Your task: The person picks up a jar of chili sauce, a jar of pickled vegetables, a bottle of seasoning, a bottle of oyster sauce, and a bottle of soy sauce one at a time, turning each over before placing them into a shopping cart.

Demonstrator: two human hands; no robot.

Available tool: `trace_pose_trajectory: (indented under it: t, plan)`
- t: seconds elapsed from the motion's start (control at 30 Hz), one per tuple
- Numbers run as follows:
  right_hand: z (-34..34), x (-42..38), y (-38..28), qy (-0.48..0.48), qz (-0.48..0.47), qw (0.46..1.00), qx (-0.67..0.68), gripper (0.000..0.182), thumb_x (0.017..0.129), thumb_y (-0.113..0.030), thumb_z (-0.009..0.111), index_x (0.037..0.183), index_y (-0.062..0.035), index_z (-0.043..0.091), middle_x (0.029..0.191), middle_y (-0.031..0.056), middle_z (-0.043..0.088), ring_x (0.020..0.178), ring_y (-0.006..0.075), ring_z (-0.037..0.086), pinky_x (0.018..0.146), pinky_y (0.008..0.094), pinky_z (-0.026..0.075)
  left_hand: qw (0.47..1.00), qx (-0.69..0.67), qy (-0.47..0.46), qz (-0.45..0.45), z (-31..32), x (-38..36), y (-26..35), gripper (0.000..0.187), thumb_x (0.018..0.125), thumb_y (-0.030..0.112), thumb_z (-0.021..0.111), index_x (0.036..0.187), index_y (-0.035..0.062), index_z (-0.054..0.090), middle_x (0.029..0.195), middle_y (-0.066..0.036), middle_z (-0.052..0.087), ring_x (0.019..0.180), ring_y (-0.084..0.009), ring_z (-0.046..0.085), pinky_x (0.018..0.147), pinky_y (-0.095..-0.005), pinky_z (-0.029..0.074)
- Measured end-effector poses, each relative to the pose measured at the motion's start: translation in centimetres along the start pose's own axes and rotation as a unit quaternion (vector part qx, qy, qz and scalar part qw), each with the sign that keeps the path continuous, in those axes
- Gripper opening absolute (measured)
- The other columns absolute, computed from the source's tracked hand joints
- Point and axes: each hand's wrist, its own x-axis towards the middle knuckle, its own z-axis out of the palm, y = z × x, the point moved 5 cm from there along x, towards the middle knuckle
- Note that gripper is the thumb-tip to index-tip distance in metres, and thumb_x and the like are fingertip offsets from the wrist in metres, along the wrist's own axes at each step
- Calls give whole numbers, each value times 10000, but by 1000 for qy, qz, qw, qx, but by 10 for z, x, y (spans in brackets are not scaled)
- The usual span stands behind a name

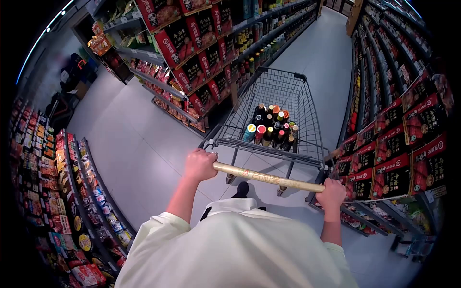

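A wire shopping cart (312, 115) stands in front of me, with a gold-coloured handle bar (269, 178) across its near side. My left hand (200, 164) is wrapped round the left end of the bar. Round the right end, my right hand (332, 193) is closed in the same way. Inside the basket several dark bottles (270, 130) with caps of various colours stand upright in a group toward the near end. The fingertips of both hands are partly hidden beneath the bar.
Black and red packages (192, 57) fill a shelf end at the upper left, and similar packages (384, 153) stand close on the right. Packaged goods (86, 192) line shelves at the left. A tiled aisle (321, 53) runs ahead between long shelves.
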Motion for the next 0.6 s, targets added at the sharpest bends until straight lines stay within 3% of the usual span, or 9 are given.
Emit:
trace_pose_trajectory:
  t: [0.17, 0.3, 0.6]
  plan:
    - [12, 45, 12, 27, 1, 1000, 1, 148, 624, -165, 688, 658, -88, 566, 682, 89, 616, 702, 294, 597, 634, 426, 463, 1000, -13, 9, 16, 19, 55, -5, 82, 570, 189, 653, 633, 150, 617, 589, -30, 612, 604, -226, 624, 695, -340, 506]
    - [29, 80, 29, 1, 15, 1000, -7, 148, 627, -169, 684, 666, -97, 560, 680, 83, 607, 709, 295, 595, 646, 435, 457, 999, -36, 22, 22, 31, 95, -6, 102, 559, 184, 660, 643, 145, 615, 591, -29, 612, 609, -225, 626, 749, -342, 499]
    - [50, 176, 44, -20, 77, 997, 1, 165, 626, -124, 657, 738, -115, 536, 688, 82, 564, 721, 315, 583, 647, 446, 446, 995, -79, -2, 57, 74, 205, -31, 96, 563, 158, 659, 622, 126, 590, 591, -38, 597, 609, -235, 619, 738, -338, 492]
